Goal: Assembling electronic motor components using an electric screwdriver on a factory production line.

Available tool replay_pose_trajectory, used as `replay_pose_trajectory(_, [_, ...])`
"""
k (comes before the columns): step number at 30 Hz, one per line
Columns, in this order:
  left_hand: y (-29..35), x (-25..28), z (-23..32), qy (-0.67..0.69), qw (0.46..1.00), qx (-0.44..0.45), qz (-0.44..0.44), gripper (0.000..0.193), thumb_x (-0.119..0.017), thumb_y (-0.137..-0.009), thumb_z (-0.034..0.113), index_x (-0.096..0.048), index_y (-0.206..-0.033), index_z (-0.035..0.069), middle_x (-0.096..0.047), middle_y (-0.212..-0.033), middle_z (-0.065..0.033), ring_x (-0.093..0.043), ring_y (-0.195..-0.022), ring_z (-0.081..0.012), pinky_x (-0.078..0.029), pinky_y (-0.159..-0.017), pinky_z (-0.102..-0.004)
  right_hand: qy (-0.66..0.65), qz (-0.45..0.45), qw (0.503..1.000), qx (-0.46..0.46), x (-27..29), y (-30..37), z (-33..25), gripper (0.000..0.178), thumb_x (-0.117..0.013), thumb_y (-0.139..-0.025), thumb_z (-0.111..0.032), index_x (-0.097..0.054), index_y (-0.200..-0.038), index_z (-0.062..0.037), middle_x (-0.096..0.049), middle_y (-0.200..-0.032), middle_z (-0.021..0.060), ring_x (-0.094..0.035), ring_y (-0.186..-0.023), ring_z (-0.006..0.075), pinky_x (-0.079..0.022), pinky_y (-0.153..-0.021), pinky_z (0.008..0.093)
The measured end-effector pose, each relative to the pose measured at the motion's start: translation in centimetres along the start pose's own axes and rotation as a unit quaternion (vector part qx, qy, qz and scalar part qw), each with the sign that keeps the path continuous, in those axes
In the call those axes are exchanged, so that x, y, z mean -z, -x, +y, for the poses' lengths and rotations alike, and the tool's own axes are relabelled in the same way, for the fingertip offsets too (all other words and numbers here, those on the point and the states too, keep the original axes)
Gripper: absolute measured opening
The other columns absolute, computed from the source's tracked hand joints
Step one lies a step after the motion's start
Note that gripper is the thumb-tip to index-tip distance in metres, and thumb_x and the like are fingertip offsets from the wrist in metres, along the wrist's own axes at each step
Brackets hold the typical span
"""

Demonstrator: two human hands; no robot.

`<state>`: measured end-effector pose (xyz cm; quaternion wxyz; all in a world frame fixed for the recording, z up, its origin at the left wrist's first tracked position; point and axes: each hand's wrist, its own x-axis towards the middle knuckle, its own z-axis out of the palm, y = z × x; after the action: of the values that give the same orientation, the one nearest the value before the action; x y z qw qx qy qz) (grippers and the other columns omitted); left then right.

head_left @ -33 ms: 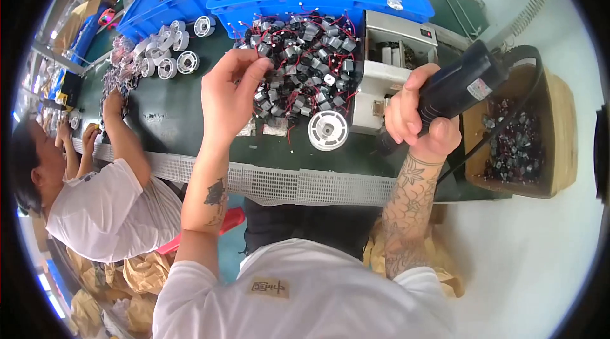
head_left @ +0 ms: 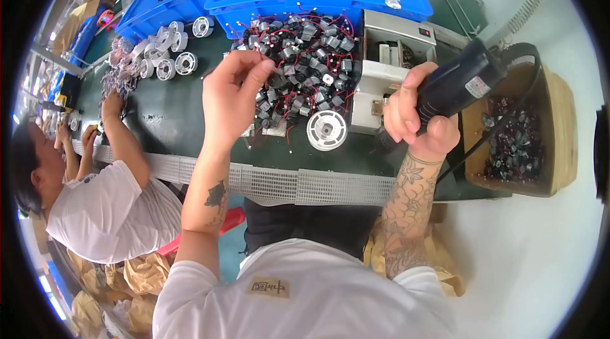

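Note:
My left hand (head_left: 227, 101) is closed in a pinch at the left edge of a pile of small motors (head_left: 311, 53) with red wires. At its fingertips is a small dark grey motor (head_left: 277, 78), slightly blurred and partly covered by the thumb. My right hand (head_left: 422, 113) is wrapped around a black electric screwdriver (head_left: 459, 81), tilted with its lower end toward the bench. Between my hands, a white round slotted housing (head_left: 327, 130) lies flat on the green bench, in front of the pile.
Behind the pile stands a blue bin (head_left: 318, 2) of white round parts; another blue bin (head_left: 143, 18) holds dark pieces. A white metal feeder box (head_left: 375, 78) sits beside the pile. At right is a carton (head_left: 562, 129) of small parts. A co-worker (head_left: 114, 205) works at left.
My left hand has drawn back slightly from the pile, and the small motor at its fingertips sits lower. My right hand and the screwdriver have hardly moved.

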<state>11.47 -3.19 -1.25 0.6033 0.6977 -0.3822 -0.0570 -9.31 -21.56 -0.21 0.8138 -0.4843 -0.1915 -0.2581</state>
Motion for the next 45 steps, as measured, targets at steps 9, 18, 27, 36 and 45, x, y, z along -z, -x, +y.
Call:
replay_pose_trajectory(9, [6.0, -5.5, 1.8, -0.059, 0.996, -0.012, -0.06, 0.015, -0.075, -0.078, 0.006, -0.062, -0.085, 0.003, -0.064, -0.076, -0.0063, -0.058, -0.06, -0.0147, -0.047, -0.055, -0.0275, 0.018, 0.015, 1.0, -0.003, 0.1, 0.0, -0.4, 0.061, -0.073, -0.081, -0.031, -0.042, -0.119, 0.0049, -0.049, -0.064, 0.0003, -0.046, -0.046, 0.0097, -0.037, -0.041, 0.0264])
replay_pose_trajectory(18, [7.0, -5.8, 0.8, -0.075, 0.996, -0.014, -0.038, 0.019, -0.072, -0.075, -0.001, -0.055, -0.081, 0.003, -0.061, -0.078, -0.007, -0.056, -0.068, -0.0195, -0.047, -0.06, -0.0306, 0.084, 0.128, 0.983, 0.098, -2.0, 0.4, -2.3, 0.044, -0.065, -0.077, -0.008, -0.047, -0.114, 0.0068, -0.051, -0.063, 0.0071, -0.048, -0.048, 0.0146, -0.042, -0.047, 0.0316])
replay_pose_trajectory(27, [7.7, -6.5, 0.7, 0.066, 0.995, 0.067, 0.033, 0.03, -0.071, -0.079, 0.005, -0.057, -0.105, 0.003, -0.059, -0.094, -0.0049, -0.054, -0.081, -0.0149, -0.044, -0.07, -0.0258, 0.238, 0.257, 0.923, 0.162, -2.6, 0.2, -1.9, 0.042, -0.069, -0.073, 0.004, -0.05, -0.11, 0.0099, -0.058, -0.066, 0.0117, -0.053, -0.052, 0.0154, -0.045, -0.047, 0.0276])
replay_pose_trajectory(36, [8.2, -6.9, -0.6, 0.159, 0.964, 0.203, -0.07, 0.025, -0.068, -0.084, 0.006, -0.058, -0.105, 0.001, -0.062, -0.09, -0.0043, -0.057, -0.078, -0.0081, -0.047, -0.064, -0.0218, 0.243, 0.259, 0.921, 0.16, -2.0, 0.5, -1.4, 0.041, -0.07, -0.073, 0.001, -0.051, -0.108, 0.0095, -0.059, -0.066, 0.0113, -0.054, -0.052, 0.0149, -0.045, -0.048, 0.0268])
replay_pose_trajectory(45, [8.0, -7.5, -1.0, 0.259, 0.939, 0.206, -0.092, 0.024, -0.06, -0.086, 0.0, -0.059, -0.11, 0.001, -0.064, -0.091, -0.0032, -0.058, -0.079, -0.0075, -0.047, -0.069, -0.0219, 0.246, 0.224, 0.938, 0.097, -2.6, 0.5, -1.9, 0.042, -0.067, -0.071, 0.004, -0.051, -0.109, 0.0091, -0.057, -0.065, 0.0108, -0.052, -0.05, 0.0143, -0.044, -0.047, 0.0264])
